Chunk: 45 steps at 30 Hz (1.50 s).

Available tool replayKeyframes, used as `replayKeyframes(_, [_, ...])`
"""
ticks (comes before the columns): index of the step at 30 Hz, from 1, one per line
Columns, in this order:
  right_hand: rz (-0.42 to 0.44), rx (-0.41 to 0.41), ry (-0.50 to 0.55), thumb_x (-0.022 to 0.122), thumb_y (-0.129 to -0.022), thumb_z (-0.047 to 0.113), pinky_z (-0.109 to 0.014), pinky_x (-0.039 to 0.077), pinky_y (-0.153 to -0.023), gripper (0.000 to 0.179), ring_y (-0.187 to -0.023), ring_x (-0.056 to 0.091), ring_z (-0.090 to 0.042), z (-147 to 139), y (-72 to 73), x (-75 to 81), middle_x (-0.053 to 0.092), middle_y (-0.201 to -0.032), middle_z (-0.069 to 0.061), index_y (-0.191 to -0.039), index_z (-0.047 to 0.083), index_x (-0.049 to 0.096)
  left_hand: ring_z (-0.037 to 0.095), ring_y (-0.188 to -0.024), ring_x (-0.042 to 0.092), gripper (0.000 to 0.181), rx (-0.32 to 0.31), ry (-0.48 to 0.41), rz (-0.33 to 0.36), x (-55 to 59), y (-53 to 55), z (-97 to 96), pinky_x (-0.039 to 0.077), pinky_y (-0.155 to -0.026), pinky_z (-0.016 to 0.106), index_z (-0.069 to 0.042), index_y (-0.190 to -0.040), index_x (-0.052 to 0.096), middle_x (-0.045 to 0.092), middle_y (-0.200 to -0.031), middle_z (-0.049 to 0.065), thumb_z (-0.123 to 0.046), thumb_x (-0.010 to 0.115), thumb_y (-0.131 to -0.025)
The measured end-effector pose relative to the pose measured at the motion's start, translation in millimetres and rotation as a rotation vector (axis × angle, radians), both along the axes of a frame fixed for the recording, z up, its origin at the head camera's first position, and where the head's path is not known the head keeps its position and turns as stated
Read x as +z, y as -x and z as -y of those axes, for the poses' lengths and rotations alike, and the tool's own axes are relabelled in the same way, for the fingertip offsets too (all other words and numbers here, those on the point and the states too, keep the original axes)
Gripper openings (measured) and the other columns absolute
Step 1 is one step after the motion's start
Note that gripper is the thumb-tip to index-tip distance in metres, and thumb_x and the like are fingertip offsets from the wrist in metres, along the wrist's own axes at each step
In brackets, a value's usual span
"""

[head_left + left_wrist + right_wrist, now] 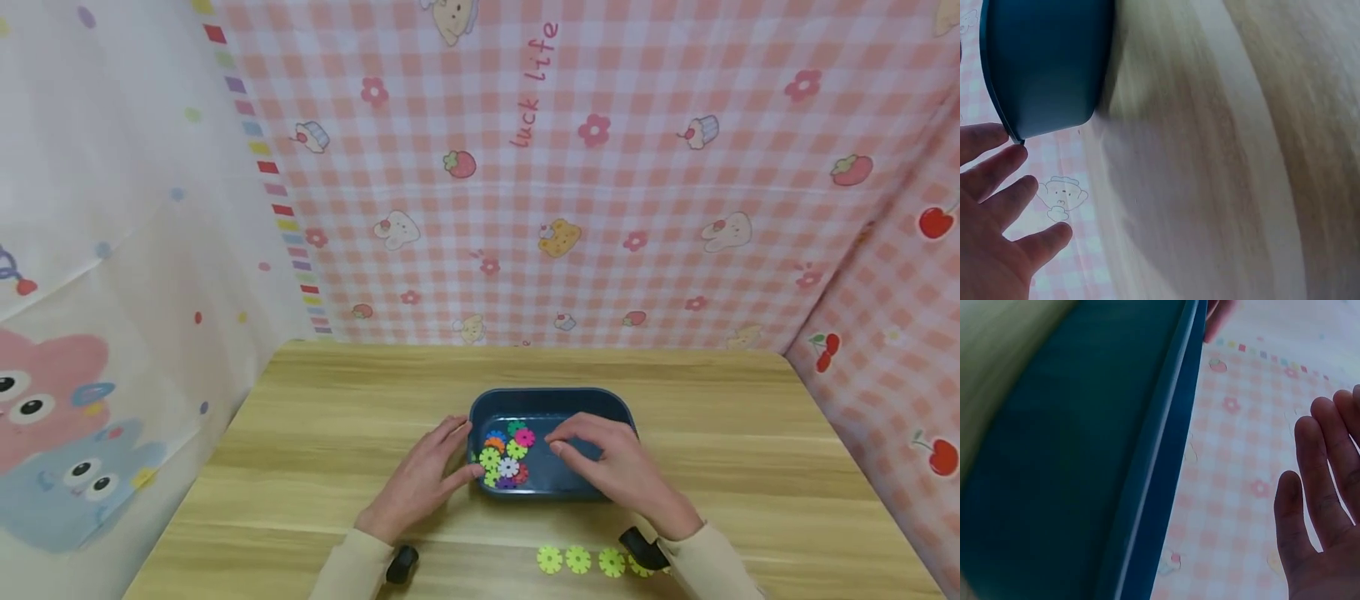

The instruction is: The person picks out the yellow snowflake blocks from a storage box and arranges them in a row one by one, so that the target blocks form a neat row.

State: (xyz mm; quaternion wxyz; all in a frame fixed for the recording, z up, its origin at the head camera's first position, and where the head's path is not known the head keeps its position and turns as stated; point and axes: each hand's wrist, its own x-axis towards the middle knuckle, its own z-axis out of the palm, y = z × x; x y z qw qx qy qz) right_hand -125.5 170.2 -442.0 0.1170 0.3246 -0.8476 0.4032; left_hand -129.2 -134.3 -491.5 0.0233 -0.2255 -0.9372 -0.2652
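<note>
A dark blue rectangular bin [555, 495] stands on the table with several plastic snowflake discs [508, 467] heaped at its left end, in yellow-green, white, orange, pink, blue, purple and green. My left hand [423, 475] is at the bin's left side, thumb and fingertips right at the rim. In the left wrist view its fingers [1009, 199] are spread beside the bin's corner. Over the right half of the bin hovers my right hand [615, 462], thumb and index finger bent toward each other with nothing visible between them. Its other fingers [1313, 450] extend loosely in the right wrist view.
Along the table's front lies a row of yellow-green discs [577, 560], partly covered by the right wrist's black strap [643, 550]. The wooden table [337, 417] meets a pink checked cloth [525, 283] at the back, with cloth hanging on both sides too.
</note>
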Motion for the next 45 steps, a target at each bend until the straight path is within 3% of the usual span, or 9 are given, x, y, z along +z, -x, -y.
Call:
replayKeyframes(9, [0.079, 0.123, -0.032, 0.071, -0.101, 0.023, -0.032, 0.061, -0.086, 0.011, -0.099, 0.067, -0.004, 25, 18.6, -10.5, 0.073, -0.107, 0.011, -0.111, 0.024, 0.076, 0.035, -0.152, 0.032, 0.058, -0.031, 0.006, 0.034, 0.4, -2.2, 1.0, 0.031, -0.122, 0.054, -0.003, -0.153, 0.048, 0.036, -0.165, 0.015, -0.035, 0.059, -0.107])
replayKeyframes(14, [0.208, 0.165, -0.062, 0.071, -0.1, 0.019, -0.043, 0.06, -0.091, 0.015, -0.102, 0.067, -0.009, 37, 29.4, -18.0, 0.075, -0.111, 0.002, -0.115, 0.02, 0.076, 0.035, -0.152, 0.033, 0.057, -0.048, -0.001, 0.031, 0.4, -2.1, 0.9, 0.031, -0.123, 0.054, -0.002, -0.154, 0.047, 0.036, -0.165, 0.015, -0.033, 0.058, -0.107])
replayKeyframes(18, [0.266, 0.192, -0.096, 0.071, -0.1, 0.017, -0.05, 0.058, -0.094, 0.02, -0.107, 0.067, -0.016, 45, 35.5, -23.2, 0.074, -0.116, 0.002, -0.119, 0.015, 0.076, 0.036, -0.152, 0.032, 0.058, -0.054, -0.001, 0.036, 0.6, -2.0, 0.7, 0.03, -0.122, 0.055, -0.002, -0.155, 0.045, 0.035, -0.165, 0.015, -0.033, 0.057, -0.107])
replayKeyframes(25, [0.35, 0.229, -0.135, 0.069, -0.1, 0.01, -0.051, 0.057, -0.093, 0.025, -0.107, 0.067, -0.028, 57, 41.9, -27.1, 0.073, -0.118, -0.006, -0.124, 0.009, 0.074, 0.035, -0.152, 0.032, 0.058, -0.059, -0.009, 0.045, 2.3, -2.1, 1.2, 0.031, -0.122, 0.054, -0.001, -0.155, 0.045, 0.036, -0.165, 0.014, -0.032, 0.058, -0.108])
replayKeyframes(33, [0.359, 0.226, -0.194, 0.071, -0.098, 0.007, -0.031, 0.058, -0.08, 0.026, -0.097, 0.065, -0.019, 69, 51.4, -31.6, 0.072, -0.115, -0.006, -0.124, 0.009, 0.074, 0.035, -0.152, 0.033, 0.057, -0.053, -0.01, 0.049, 2.6, -1.9, 2.8, 0.031, -0.122, 0.053, -0.001, -0.154, 0.046, 0.036, -0.165, 0.013, -0.032, 0.058, -0.108])
replayKeyframes(39, [0.373, 0.244, -0.239, 0.07, -0.098, 0.005, -0.045, 0.058, -0.092, 0.028, -0.108, 0.066, -0.025, 76, 58.4, -37.2, 0.071, -0.121, -0.007, -0.125, 0.008, 0.073, 0.034, -0.152, 0.032, 0.058, -0.057, -0.008, 0.051, 2.0, -1.4, 4.9, 0.031, -0.123, 0.052, -0.002, -0.155, 0.046, 0.036, -0.165, 0.013, -0.035, 0.057, -0.108])
replayKeyframes(45, [0.4, 0.258, -0.294, 0.073, -0.096, 0.006, -0.045, 0.053, -0.104, 0.029, -0.117, 0.063, -0.019, 82, 62.7, -44.3, 0.071, -0.125, -0.002, -0.125, 0.01, 0.073, 0.034, -0.152, 0.032, 0.057, -0.051, -0.006, 0.058, 2.1, -1.0, 6.1, 0.032, -0.122, 0.051, -0.002, -0.154, 0.046, 0.036, -0.165, 0.013, -0.034, 0.057, -0.108])
